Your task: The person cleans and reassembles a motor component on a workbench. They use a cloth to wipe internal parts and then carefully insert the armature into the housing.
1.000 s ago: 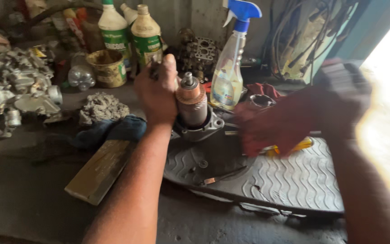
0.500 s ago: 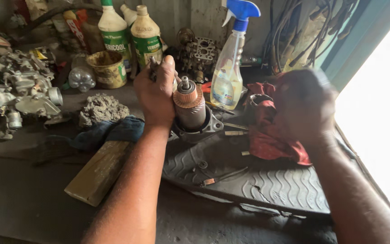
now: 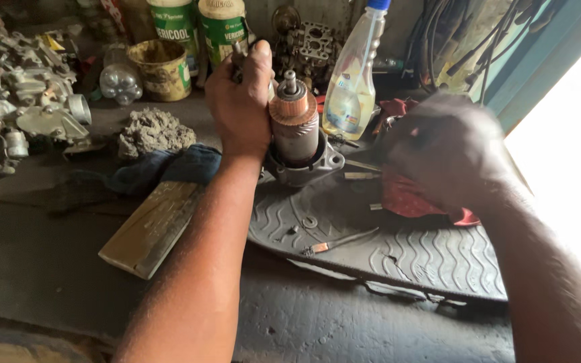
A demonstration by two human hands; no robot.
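Note:
My left hand grips a starter motor armature that stands upright, its copper commutator and shaft on top. The armature's lower end sits in a grey metal housing on a black ribbed rubber mat. My right hand is closed around a red cloth just right of the housing, above the mat. The hand is blurred and covers most of the cloth.
A spray bottle of yellowish liquid stands behind the armature. Two green-labelled bottles and a yellow tin line the back. Carburettor parts lie far left, with a grey lump, a dark rag and a wood block nearer.
My right hand has moved left with the red cloth, closer to the armature and housing. My left hand keeps its grip on the armature.

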